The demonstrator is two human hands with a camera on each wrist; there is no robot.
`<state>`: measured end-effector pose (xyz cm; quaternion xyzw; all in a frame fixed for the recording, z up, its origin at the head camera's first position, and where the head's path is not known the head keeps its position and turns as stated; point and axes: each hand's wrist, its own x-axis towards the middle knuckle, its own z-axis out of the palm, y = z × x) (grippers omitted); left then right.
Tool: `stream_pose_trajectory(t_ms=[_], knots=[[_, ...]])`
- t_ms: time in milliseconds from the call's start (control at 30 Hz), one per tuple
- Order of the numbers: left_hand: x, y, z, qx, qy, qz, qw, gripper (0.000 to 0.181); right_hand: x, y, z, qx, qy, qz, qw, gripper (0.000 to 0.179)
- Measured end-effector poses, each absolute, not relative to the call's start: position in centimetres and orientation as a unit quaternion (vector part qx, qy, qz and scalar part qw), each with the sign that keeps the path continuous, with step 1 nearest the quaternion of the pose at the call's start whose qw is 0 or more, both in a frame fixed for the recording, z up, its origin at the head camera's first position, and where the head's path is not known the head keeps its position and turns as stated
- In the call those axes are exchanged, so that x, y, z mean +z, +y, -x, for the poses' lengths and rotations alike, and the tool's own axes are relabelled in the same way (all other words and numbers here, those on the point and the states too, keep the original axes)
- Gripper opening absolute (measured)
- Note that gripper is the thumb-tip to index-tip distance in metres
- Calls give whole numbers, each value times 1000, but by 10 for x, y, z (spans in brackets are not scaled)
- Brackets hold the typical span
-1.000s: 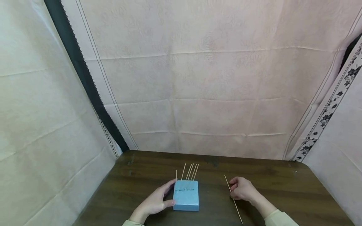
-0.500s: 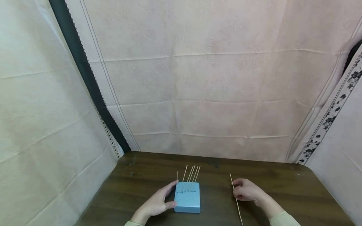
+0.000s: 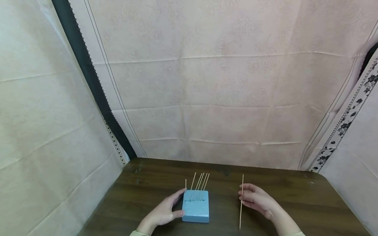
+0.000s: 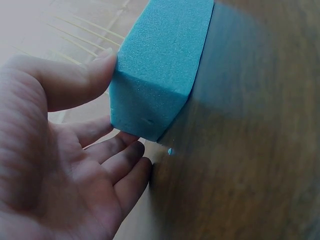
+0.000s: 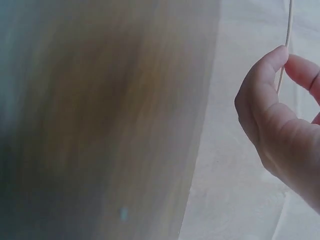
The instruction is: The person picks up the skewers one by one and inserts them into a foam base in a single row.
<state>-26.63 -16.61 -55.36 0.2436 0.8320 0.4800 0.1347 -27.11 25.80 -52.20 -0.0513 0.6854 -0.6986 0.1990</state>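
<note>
A light blue foam block [image 3: 195, 209] stands on the wooden table, with several thin wooden skewers [image 3: 202, 181] sticking up in a row near its back edge. My left hand [image 3: 160, 211] grips the block's left side, thumb near the front and fingers reaching toward the back corner. In the left wrist view the thumb presses one edge of the foam block [image 4: 160, 55], and the fingertips lie at its underside edge. To the right, my right hand [image 3: 257, 200] pinches a single skewer [image 3: 241, 213] between thumb and fingers. The right wrist view shows the skewer [image 5: 288, 25] at the fingertips.
The dark brown table [image 3: 147, 183] ends at a pale cloth backdrop [image 3: 224, 98]. More cloth hangs at the left [image 3: 53, 131] and right. A small blue crumb [image 4: 171, 151] lies on the table close to the block.
My right hand has raised the skewer and turned it from a slant to nearly upright in the head view. The left hand keeps its hold on the block.
</note>
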Motion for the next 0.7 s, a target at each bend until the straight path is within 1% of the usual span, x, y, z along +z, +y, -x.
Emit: stream_pose_trajectory(t_ms=[67,167,300,400,600,700], knots=[[-553,-166,266,479,832,-246,134,83,-520,255,269,-709,676,52,193,49],[-554,-165,267,479,833,-242,136,84,-517,251,268,-730,658,49,181,38],[-554,-165,266,478,835,-234,141,83,-510,245,267,-763,627,31,154,21],[-554,-165,266,476,836,-237,138,83,-503,237,269,-783,609,18,128,13],[-553,-166,267,469,839,-240,134,83,-487,213,273,-802,593,-5,78,7],[-553,-166,267,467,839,-246,132,83,-481,199,275,-803,593,-4,61,9]])
